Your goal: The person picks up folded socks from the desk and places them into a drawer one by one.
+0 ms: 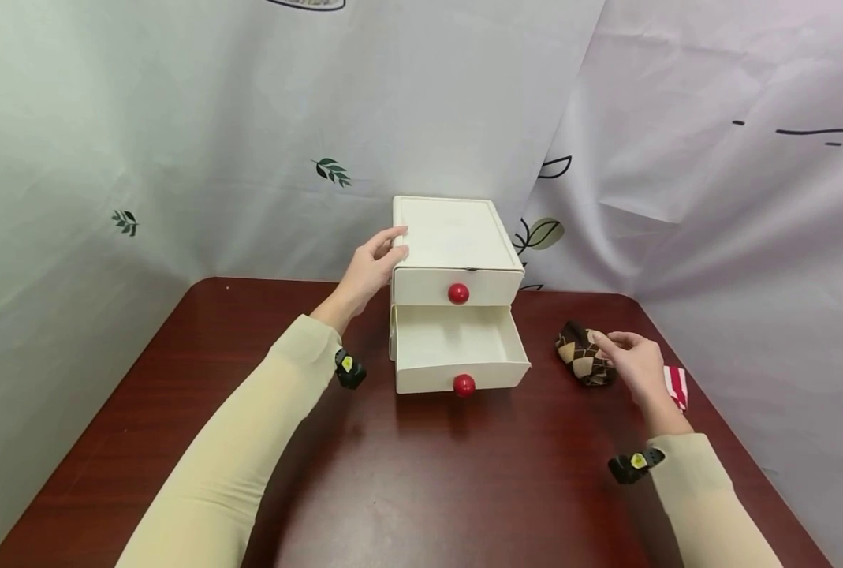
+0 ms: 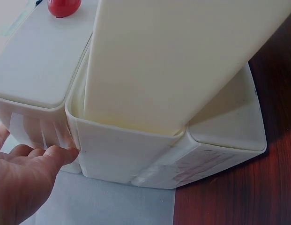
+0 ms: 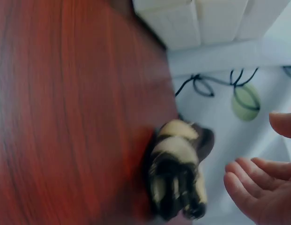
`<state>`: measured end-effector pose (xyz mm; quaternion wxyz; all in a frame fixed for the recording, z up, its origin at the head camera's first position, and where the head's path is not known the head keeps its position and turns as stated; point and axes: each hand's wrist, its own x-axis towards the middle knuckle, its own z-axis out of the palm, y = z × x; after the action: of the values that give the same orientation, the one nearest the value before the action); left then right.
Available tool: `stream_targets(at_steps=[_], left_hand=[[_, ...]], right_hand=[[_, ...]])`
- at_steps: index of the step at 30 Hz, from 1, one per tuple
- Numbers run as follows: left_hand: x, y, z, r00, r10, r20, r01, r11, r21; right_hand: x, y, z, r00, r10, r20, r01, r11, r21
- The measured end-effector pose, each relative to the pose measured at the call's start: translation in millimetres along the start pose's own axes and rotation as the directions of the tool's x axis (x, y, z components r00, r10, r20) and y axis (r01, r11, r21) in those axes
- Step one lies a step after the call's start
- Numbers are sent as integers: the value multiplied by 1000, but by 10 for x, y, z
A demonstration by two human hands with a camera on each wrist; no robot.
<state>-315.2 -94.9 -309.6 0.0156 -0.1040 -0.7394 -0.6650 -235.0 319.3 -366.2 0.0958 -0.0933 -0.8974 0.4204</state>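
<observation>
Rolled brown-and-cream argyle sock (image 1: 583, 355): laid on the dark red wooden table (image 1: 421, 473), right of the drawers.
Right hand (image 1: 637, 364): held loosely open at the sock.
Left hand (image 1: 371, 264): fingers laid straight against the white plastic two-drawer box (image 1: 449, 237).
Lower drawer (image 1: 456, 347): pulled out.
Red-and-white striped cloth (image 1: 677, 386): partly hidden behind the right hand.

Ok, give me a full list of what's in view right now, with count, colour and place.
drawer unit: 1, cream, table centre-back; lower drawer pulled open, looks empty
knobs: 2, red, one per drawer front
patterned bundle: 1, brown and cream, right of the unit
striped cloth: 1, red and white, behind the right hand
table: 1, dark red-brown
backdrop sheet: white, leaf prints
left hand: touches the unit's left side
right hand: open beside the bundle
</observation>
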Motion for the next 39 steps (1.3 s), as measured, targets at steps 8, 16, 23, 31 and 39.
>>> stream_targets(at_steps=[8, 16, 23, 31, 39], left_hand=[[-10, -3, 6, 1000, 1, -6, -1, 1000, 3], [-7, -19, 17, 1000, 6, -17, -6, 1000, 2], [-16, -17, 23, 1000, 8, -9, -9, 1000, -6], [-9, -23, 24, 1000, 14, -9, -14, 1000, -16], [-5, -21, 25, 1000, 16, -12, -16, 1000, -18]], right_hand=[[158, 238, 88, 994, -65, -94, 46, 981, -191], [252, 381, 206, 995, -33, -92, 14, 980, -201], [266, 404, 266, 992, 108, 67, -97, 984, -146], [247, 422, 307, 988, 156, 21, -155, 987, -36], [285, 449, 360, 977, 194, -90, -181, 975, 131]])
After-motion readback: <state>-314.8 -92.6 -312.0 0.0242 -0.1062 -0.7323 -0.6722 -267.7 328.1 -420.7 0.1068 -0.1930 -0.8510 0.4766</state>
